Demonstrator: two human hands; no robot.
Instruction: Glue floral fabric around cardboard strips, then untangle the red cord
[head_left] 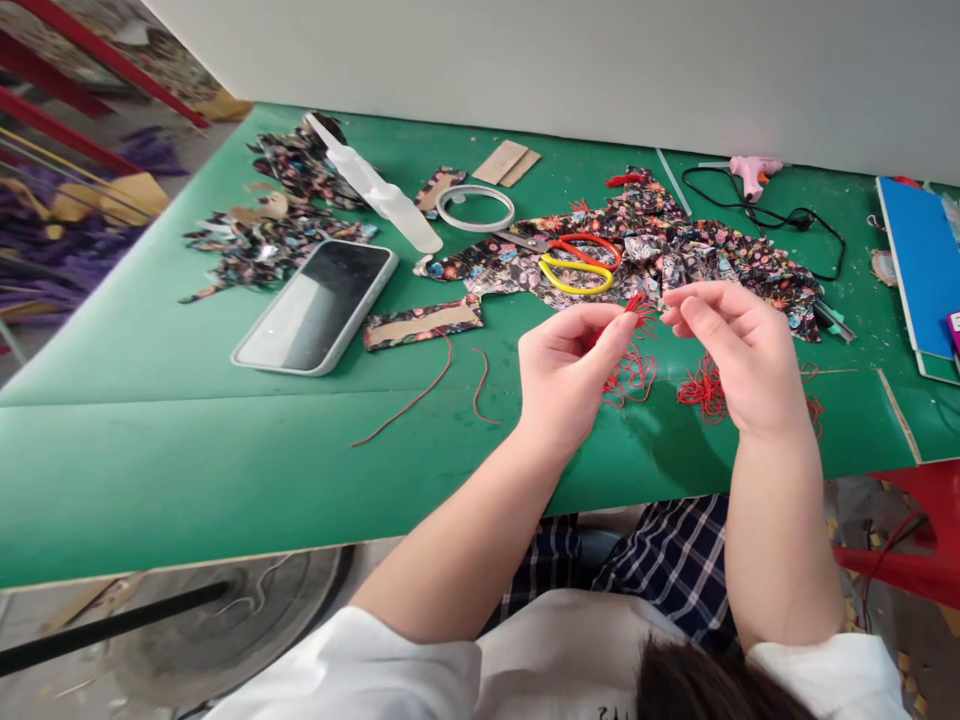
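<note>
My left hand [570, 365] is closed in a pinch on a small red thread tassel [640, 310], its loose strands fanning out past the thumb. Close to its right, my right hand [742, 345] has its fingers drawn together; whether a thread lies between them I cannot make out. Beneath the hands, tangled red thread [703, 390] lies in loose heaps on the green table. Just beyond the tassel is crumpled black floral fabric [510, 265], with scissors [577, 285] with a red and a yellow handle resting on it.
A phone [319, 305] lies at left beside fabric scraps [277, 240] and a white plastic strip [382, 190]. A tape roll [475, 208] and cardboard pieces [506, 162] sit farther back. At right are a pink glue gun [752, 175] with a black cord and a blue board [926, 265].
</note>
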